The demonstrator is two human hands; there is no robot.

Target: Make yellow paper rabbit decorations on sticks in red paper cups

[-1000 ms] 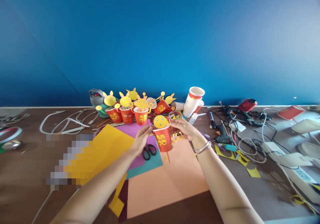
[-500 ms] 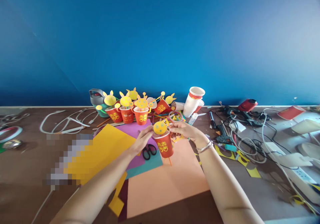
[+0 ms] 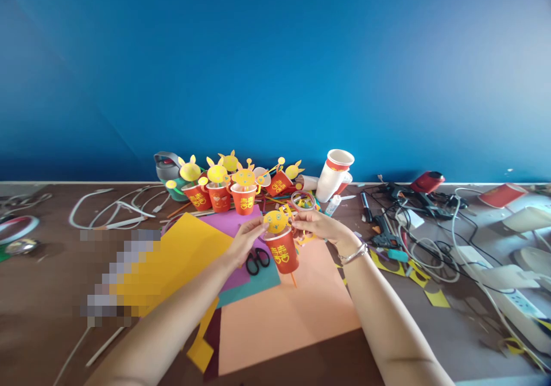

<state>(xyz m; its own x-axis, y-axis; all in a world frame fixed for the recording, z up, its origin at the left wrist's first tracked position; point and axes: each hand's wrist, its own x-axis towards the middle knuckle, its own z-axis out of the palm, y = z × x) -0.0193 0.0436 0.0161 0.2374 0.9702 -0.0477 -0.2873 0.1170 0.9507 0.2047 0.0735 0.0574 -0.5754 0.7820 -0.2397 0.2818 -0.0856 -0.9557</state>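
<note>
Red cup [image 3: 282, 254], tilted, yellow face [image 3: 276, 221] above rim

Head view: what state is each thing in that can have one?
Decorated cup: held in both hands, slightly tilted
Left hand: fingers closed at the cup's top
Right hand: fingers closed opposite
Black scissors: lying down, blade opening unclear
Cup stack: nested, mouth up
Far-right red cup: on its side
Peach sheet: flat
</note>
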